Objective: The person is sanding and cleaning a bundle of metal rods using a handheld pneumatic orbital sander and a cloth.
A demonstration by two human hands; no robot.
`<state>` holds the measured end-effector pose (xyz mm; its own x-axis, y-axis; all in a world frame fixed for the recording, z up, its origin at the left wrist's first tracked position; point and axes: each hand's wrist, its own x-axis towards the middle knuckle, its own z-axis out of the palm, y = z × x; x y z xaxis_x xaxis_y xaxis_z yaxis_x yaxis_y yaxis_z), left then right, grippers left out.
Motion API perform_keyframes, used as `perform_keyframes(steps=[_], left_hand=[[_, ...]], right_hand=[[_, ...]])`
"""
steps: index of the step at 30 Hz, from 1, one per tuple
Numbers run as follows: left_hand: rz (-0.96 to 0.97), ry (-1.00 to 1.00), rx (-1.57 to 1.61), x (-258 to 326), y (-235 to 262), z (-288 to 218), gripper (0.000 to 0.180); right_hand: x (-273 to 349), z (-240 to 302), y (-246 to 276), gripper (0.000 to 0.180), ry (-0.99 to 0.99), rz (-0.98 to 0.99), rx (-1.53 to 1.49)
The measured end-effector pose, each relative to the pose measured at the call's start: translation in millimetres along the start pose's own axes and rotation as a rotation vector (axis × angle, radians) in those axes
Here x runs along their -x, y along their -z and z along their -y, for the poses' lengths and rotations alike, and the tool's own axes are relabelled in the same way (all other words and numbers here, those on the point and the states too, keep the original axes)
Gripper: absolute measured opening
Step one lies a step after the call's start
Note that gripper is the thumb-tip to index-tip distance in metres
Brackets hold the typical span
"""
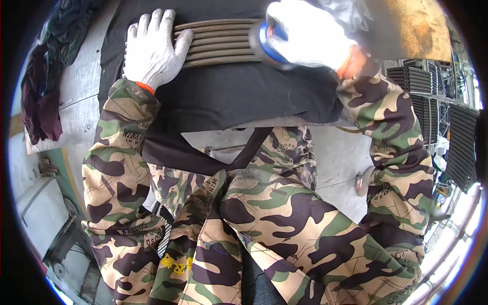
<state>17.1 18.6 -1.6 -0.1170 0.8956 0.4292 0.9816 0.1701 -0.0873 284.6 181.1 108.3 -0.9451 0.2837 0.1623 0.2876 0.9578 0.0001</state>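
A panel of long, parallel grey-brown slats (218,42) lies crosswise on a black cloth (229,96). Over its left end rests my left hand (155,51) in a white knit glove, palm down, fingers stretched and thumb spread onto the slats. My right hand (307,38), also gloved in white, is closed around a round blue object with a silvery rim (264,43). That object touches or hovers just over the slats' right part; motion smears it, so its kind is unclear. The panel's right end is hidden behind it and the glove.
Dark clothing (43,91) hangs over the table's left side. A worn yellowish board (419,28) and clear plastic (348,12) are at the far right. Racks with dark slatted panels (424,107) stand to the right. The table's near edge (300,122) faces my lap.
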Motion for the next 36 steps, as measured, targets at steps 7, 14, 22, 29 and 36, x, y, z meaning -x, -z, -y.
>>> perform_keyframes(steps=[7, 14, 22, 29, 36], left_hand=[[-0.144, -0.114, -0.009, -5.7, -7.3, 6.1, 0.054], [0.066, -0.018, 0.036, 2.3, 6.5, -7.4, 0.059], [-0.123, -0.106, 0.017, 3.6, 6.1, -10.3, 0.052], [-0.035, -0.104, 0.105, -0.3, 0.4, -8.1, 0.055], [-0.096, -0.08, 0.088, 5.9, 0.6, -16.3, 0.056]], right_hand=[[5.0, -8.4, 0.6, 0.027, -0.003, -0.055, 0.006], [-4.4, -13.6, -5.4, 0.025, -0.039, -0.047, 0.007], [-9.1, -13.0, -2.6, 0.025, -0.082, 0.0, 0.006], [-23.3, -24.1, -36.6, 0.027, -0.124, 0.021, 0.072], [-36.7, -7.7, -29.9, 0.028, -0.052, 0.027, 0.059]])
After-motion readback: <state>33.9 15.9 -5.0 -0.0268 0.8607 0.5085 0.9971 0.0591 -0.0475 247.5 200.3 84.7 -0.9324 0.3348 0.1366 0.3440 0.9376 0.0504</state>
